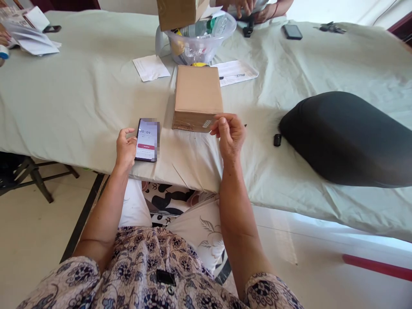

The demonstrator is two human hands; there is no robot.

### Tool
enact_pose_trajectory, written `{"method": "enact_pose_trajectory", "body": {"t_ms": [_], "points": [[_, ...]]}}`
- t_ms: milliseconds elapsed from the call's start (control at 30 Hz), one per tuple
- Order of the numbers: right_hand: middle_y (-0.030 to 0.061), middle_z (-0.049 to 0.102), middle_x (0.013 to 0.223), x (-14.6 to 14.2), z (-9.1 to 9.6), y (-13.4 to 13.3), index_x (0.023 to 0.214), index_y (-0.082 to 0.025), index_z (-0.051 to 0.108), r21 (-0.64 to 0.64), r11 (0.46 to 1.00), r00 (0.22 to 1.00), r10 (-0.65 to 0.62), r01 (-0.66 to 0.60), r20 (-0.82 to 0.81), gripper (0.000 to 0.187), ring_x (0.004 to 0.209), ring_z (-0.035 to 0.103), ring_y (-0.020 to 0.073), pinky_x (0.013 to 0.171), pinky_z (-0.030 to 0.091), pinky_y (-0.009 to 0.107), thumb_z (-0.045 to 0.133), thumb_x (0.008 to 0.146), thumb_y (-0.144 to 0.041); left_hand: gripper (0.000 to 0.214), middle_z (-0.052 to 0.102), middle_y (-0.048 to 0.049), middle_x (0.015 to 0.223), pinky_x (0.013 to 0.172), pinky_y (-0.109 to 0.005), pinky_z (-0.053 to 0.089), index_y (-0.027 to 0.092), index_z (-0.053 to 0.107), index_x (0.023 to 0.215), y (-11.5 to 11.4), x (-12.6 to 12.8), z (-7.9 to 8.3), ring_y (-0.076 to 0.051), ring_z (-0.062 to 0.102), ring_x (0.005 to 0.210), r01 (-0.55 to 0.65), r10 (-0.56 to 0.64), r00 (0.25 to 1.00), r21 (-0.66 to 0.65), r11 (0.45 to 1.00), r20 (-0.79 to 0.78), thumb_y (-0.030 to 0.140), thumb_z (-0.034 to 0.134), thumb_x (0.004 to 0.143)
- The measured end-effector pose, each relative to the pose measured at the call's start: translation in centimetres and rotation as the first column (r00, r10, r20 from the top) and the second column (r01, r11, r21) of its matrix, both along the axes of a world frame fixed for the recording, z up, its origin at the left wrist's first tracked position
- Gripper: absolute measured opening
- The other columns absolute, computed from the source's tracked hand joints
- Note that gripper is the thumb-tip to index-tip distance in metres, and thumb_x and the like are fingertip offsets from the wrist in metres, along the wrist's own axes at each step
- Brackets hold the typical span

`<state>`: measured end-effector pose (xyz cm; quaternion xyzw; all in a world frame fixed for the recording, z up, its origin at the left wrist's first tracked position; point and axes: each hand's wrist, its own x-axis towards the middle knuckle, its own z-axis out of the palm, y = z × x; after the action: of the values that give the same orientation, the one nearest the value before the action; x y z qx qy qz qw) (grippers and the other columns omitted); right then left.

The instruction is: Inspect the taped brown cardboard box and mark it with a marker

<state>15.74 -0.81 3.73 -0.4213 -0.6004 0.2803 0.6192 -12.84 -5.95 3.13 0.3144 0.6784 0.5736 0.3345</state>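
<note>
Touching two things at once: left hand is loosely curled, thumb on the left edge of the phone, not lifting it. Right hand is narrow, fingertips bunched against the near right corner of the cardboard box; can't tell if anything is pinched between them.

Step in hand, as I judge it: timer screen up on the phone, fingers working at the box corner. Any next move on the box calls for a wider grip or a second hand, since only the fingertips meet it.

The box lies flat on the tabletop at 12 o'clock from the person. Its long axis runs 6 to 12, short end facing 6. The phone is just beside it at 9, screen up, its axis about the same.

Black cushion sits at 3, clear bowl beyond the box at 12.
</note>
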Motion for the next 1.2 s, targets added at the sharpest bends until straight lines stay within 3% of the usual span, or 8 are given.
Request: {"method": "enact_pose_trajectory", "body": {"t_ms": [167,400,467,567,633,700,900,1200], "points": [[-0.0017,0.070,0.073,-0.7,-0.3,-1.4,0.096,-0.024,0.070,-0.164,0.973,0.984,0.172,-0.161,0.050,0.043,0.061,0.064,0.0105,0.064,0.054,0.028,0.061,0.089,-0.065,0.028,0.061,0.0069,0.058,0.045,-0.019,0.044,0.022,0.056,0.095,-1.1,0.4,-0.2,-0.010,0.056,0.045,-0.044,0.030,0.986,0.082,0.996,0.163,0.012,0.059,0.068],[0.0007,0.071,0.074,-0.9,-0.9,-3.9,0.090,-0.021,0.070,-0.370,0.892,0.959,0.283,-0.260,0.010,0.049,0.064,0.064,0.0115,0.066,0.054,0.028,0.065,0.084,-0.069,0.044,0.075,-0.0003,0.083,0.060,-0.023,0.055,0.023,0.057,0.093,-3.1,2.6,-0.9,-0.015,0.072,0.071,-0.020,-0.097,0.925,0.300,0.954,0.368,0.030,0.086,0.062],[0.0018,0.073,0.080,-0.8,-0.8,-4.2,0.098,-0.020,0.070,-0.423,0.825,0.915,0.404,-0.374,-0.021,0.051,0.066,0.065,0.0114,0.068,0.054,0.028,0.066,0.084,-0.069,0.047,0.076,-0.0007,0.086,0.064,-0.024,0.057,0.023,0.057,0.094,-3.3,3.8,-0.8,-0.015,0.073,0.075,0.006,-0.150,0.909,0.348,0.937,0.389,0.035,0.090,0.063],[0.0032,0.076,0.088,-0.7,-0.7,-4.4,0.118,-0.019,0.066,-0.523,0.649,0.783,0.620,-0.552,-0.058,0.062,0.071,0.067,0.0128,0.073,0.055,0.030,0.072,0.079,-0.067,0.046,0.077,-0.0006,0.089,0.072,-0.026,0.059,0.023,0.058,0.095,-3.2,5.3,-0.6,-0.016,0.074,0.083,0.049,-0.230,0.889,0.419,0.907,0.395,0.040,0.091,0.067],[0.0038,0.077,0.089,-0.8,-0.8,-4.3,0.127,-0.018,0.061,-0.583,0.534,0.681,0.731,-0.612,-0.046,0.072,0.077,0.069,0.0153,0.076,0.055,0.031,0.079,0.074,-0.063,0.044,0.077,-0.0003,0.090,0.077,-0.028,0.060,0.024,0.058,0.096,-3.0,6.2,-0.5,-0.017,0.075,0.087,0.090,-0.284,0.880,0.452,0.887,0.381,0.042,0.089,0.070],[0.0043,0.078,0.088,-0.8,-0.8,-4.3,0.126,-0.017,0.061,-0.629,0.474,0.609,0.793,-0.616,0.001,0.071,0.080,0.070,0.0175,0.075,0.055,0.031,0.084,0.071,-0.056,0.042,0.076,-0.0001,0.091,0.080,-0.030,0.060,0.025,0.058,0.097,-2.9,6.8,-0.5,-0.017,0.075,0.090,0.139,-0.332,0.871,0.468,0.873,0.362,0.043,0.088,0.073],[0.0065,0.078,0.106,-1.0,-1.0,-4.6,0.124,-0.020,0.063,-0.587,0.470,0.593,0.805,-0.659,-0.022,0.060,0.090,0.071,0.0209,0.083,0.060,0.038,0.084,0.073,-0.046,0.037,0.074,0.0002,0.091,0.084,-0.032,0.060,0.025,0.058,0.096,-2.8,8.2,-0.5,-0.017,0.074,0.091,0.229,-0.413,0.851,0.478,0.848,0.325,0.044,0.084,0.078],[0.0024,0.078,0.092,-0.6,-0.9,-4.8,0.119,-0.021,0.069,-0.631,0.511,0.604,0.792,-0.584,0.082,0.046,0.088,0.069,0.0213,0.078,0.061,0.038,0.081,0.076,-0.033,0.040,0.071,0.0017,0.084,0.079,-0.032,0.060,0.025,0.058,0.093,-3.1,8.8,-0.4,-0.016,0.072,0.081,0.234,-0.426,0.834,0.474,0.849,0.352,0.046,0.087,0.074]]}}
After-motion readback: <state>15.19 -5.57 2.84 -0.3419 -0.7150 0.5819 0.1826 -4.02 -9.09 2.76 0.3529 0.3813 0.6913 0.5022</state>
